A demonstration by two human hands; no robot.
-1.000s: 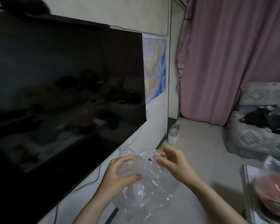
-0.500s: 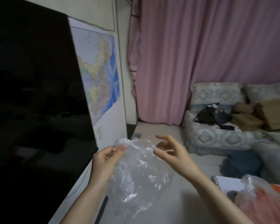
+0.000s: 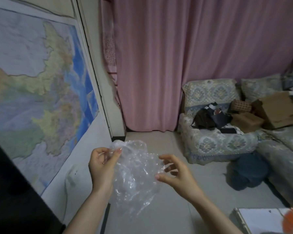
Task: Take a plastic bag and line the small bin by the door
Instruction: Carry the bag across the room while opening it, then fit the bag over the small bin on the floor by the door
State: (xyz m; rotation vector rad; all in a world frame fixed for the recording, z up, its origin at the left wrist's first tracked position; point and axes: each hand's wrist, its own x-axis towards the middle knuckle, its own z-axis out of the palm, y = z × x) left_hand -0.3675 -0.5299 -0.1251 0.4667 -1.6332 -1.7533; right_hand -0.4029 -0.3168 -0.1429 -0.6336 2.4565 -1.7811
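A crumpled clear plastic bag (image 3: 135,174) hangs in front of me, low in the middle of the view. My left hand (image 3: 102,168) pinches its upper left edge between thumb and fingers. My right hand (image 3: 174,174) is at the bag's right edge with its fingers spread and curled; I cannot tell whether they touch the plastic. The small bin is out of view, possibly hidden behind the bag.
A map (image 3: 41,92) hangs on the left wall, with a dark screen edge (image 3: 15,191) below it. Pink curtains (image 3: 176,56) close off the far side. A patterned sofa (image 3: 215,141) holding bags and cardboard boxes stands at right. A blue cushion (image 3: 249,171) lies on the floor.
The view has swung right, from the dark screen toward the map, curtain and sofa. My right hand has let go of the bag's edge and spread its fingers; the white bin is no longer seen.
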